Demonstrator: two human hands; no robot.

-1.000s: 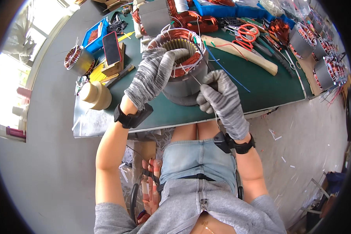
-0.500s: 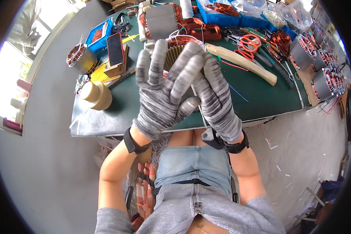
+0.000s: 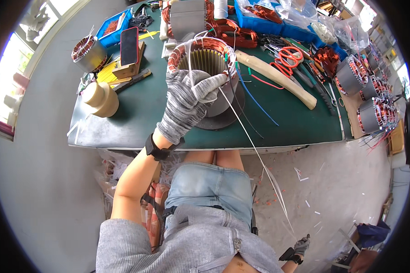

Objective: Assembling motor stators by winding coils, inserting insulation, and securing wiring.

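A motor stator, a grey cylinder with copper windings around its top and yellow slot liners inside, stands on a dark round base near the table's front edge. My left hand, in a grey knitted glove, is closed at its near rim, pinching a white lacing cord. From there the cord runs taut, down and right past the table edge. At the cord's far end my right hand, gloved too, is low at the lower right, closed on the cord; its fingers are small in view. Blue and black leads hang from the stator's right side.
A wooden mallet-like stick and red-handled scissors lie to the right. Several wound stators stand at the far right. On the left are a phone on a wooden block, a cream spool-shaped piece and a blue tray.
My hands were together over the stator. The right hand has swung far down and right, drawing the cord out, while the left stays at the rim, now closed. The view has shifted slightly.
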